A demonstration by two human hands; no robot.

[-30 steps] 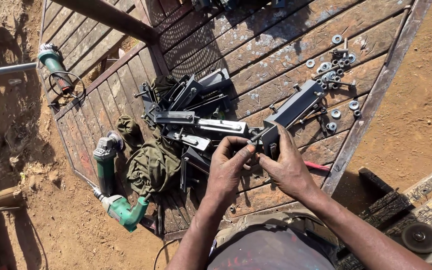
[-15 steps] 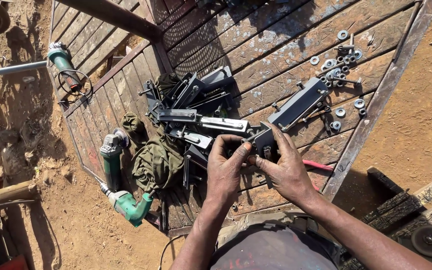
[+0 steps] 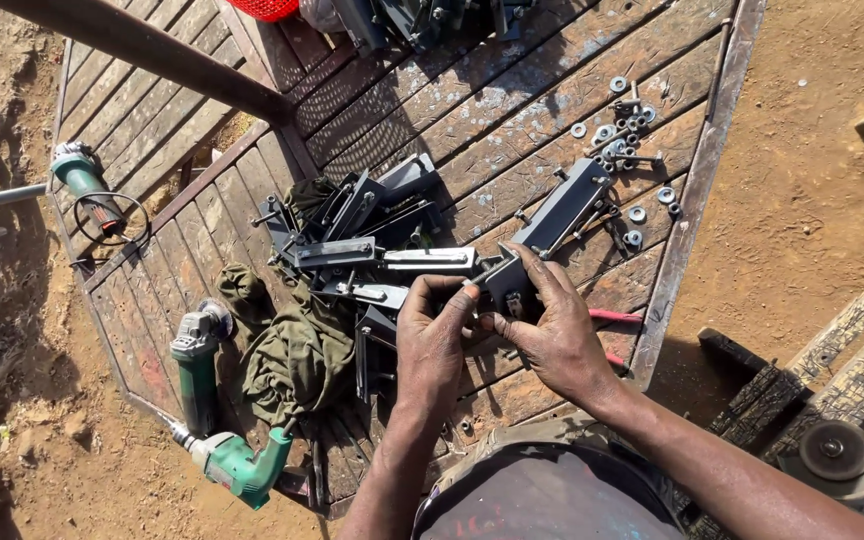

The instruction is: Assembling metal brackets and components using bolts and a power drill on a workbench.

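Gripping one end of a long dark metal bracket (image 3: 552, 225), the right hand (image 3: 557, 335) and left hand (image 3: 437, 340) are both pinching it closed-fingered over the wooden platform (image 3: 512, 100), beside a pile of brackets (image 3: 352, 235) and washers (image 3: 627, 125).

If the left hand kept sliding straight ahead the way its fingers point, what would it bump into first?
Probably the flat metal bracket lying just beyond the left hand, at the edge of the pile of dark brackets. Depth is hard to judge, so the hand could pass just above it.
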